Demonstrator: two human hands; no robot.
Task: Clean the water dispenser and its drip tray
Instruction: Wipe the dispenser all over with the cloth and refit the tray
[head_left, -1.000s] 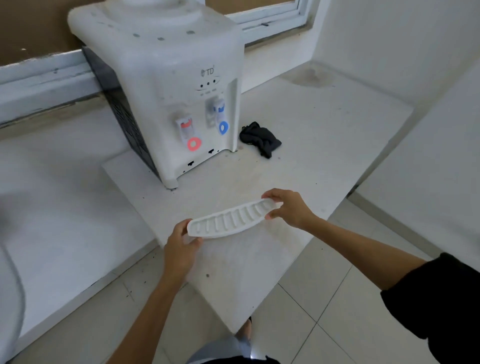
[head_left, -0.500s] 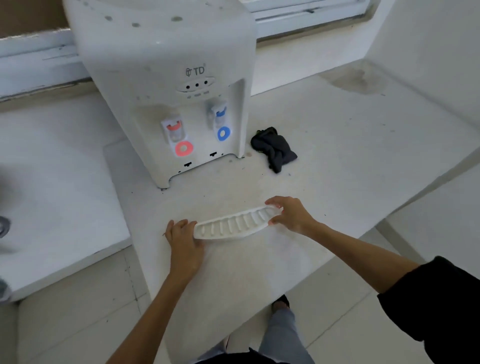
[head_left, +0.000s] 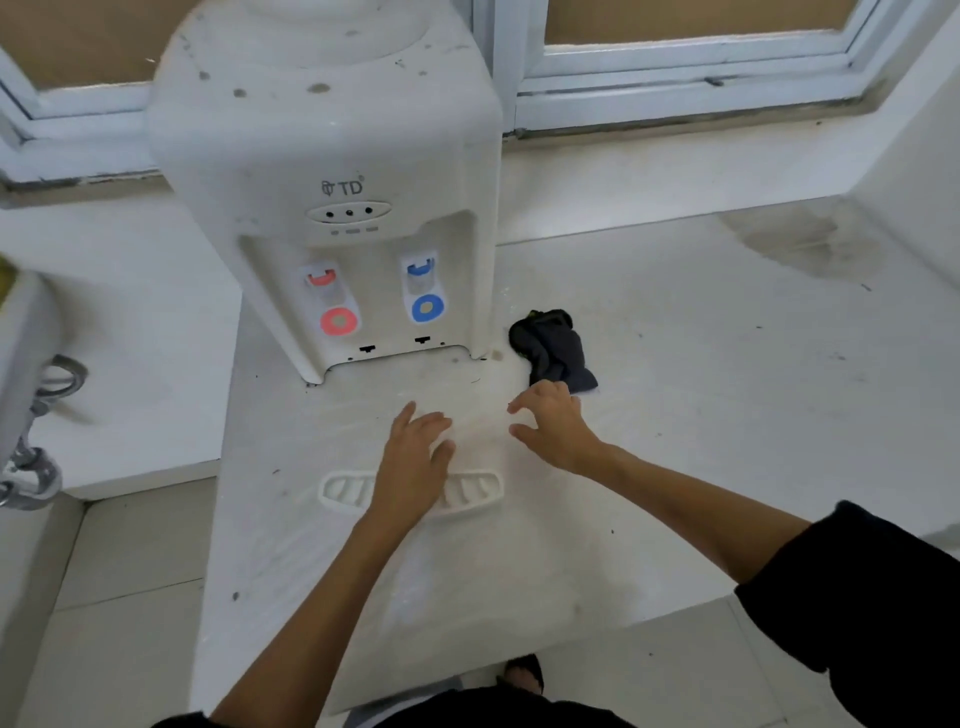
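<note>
The white water dispenser (head_left: 332, 197) stands at the back of the white counter (head_left: 675, 415), with a red tap on the left and a blue tap on the right. The white slotted drip tray (head_left: 345, 491) lies flat on the counter in front of it; my left forearm crosses over its middle. My left hand (head_left: 418, 441) hovers beyond the tray with fingers spread, holding nothing. My right hand (head_left: 553, 421) is open with fingers spread, right beside a crumpled dark cloth (head_left: 553, 348) that lies by the dispenser's right foot.
A window frame (head_left: 675, 78) runs along the back wall. A chrome tap fitting (head_left: 31, 467) and a white basin edge sit at the far left. The counter's front edge drops to a tiled floor (head_left: 119, 623). A stain marks the counter's back right.
Both hands have let go of the drip tray, which now lies on the counter. They moved forward toward the dispenser, the right one close to the dark cloth.
</note>
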